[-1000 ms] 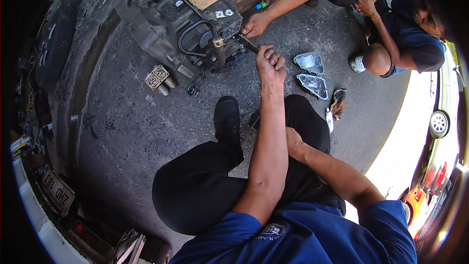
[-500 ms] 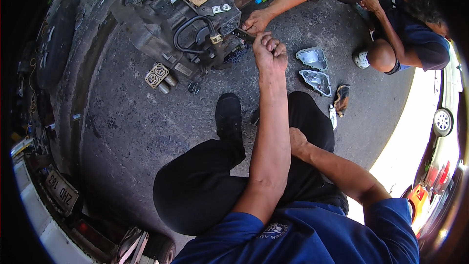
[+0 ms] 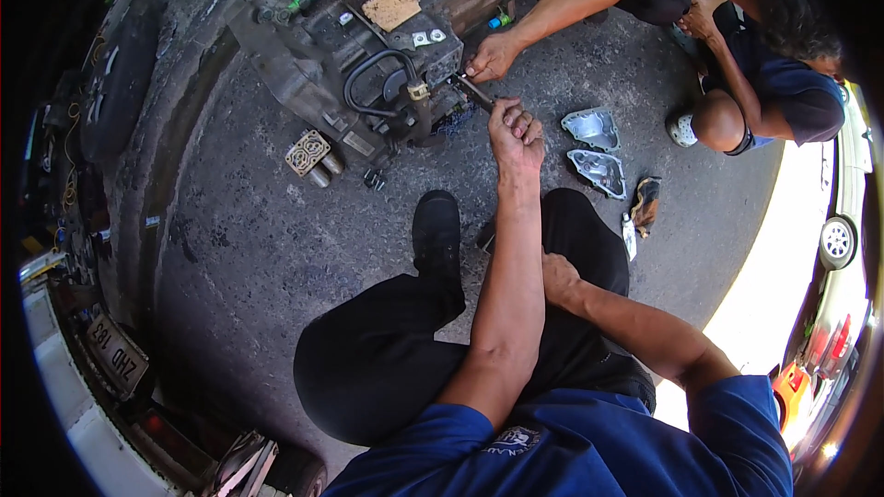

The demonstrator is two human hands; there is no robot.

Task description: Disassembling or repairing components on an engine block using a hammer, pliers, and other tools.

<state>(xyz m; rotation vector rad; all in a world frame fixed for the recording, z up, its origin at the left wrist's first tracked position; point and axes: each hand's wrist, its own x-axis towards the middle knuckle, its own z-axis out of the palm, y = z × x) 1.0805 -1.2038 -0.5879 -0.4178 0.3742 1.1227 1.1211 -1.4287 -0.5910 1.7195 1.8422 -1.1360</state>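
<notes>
In my left hand [image 3: 517,133], fingers curled tight, is a long dark-handled tool [image 3: 476,94]. Its far end meets the near right corner of a large grey metal machine housing [image 3: 318,83]; the exact kind of tool is unclear. Just above that end, a co-worker's hand [image 3: 493,56] reaches to the same corner. A black curved hose [image 3: 354,83] loops over the housing left of the tool. My right hand [image 3: 560,280] lies against my right thigh, partly behind my left forearm, with its fingers mostly hidden.
Two silver metal covers [image 3: 594,129] lie right of my left hand, near a dark stained cloth [image 3: 647,207] and a small white tube [image 3: 629,236]. A ported metal block [image 3: 309,153] and several bolts [image 3: 374,179] lie left. A co-worker [image 3: 773,83] crouches at upper right.
The view has shifted slightly, moving the housing right and down in it. My left hand sits a little lower, and more of the tool shows. The co-worker's hand stays at the corner.
</notes>
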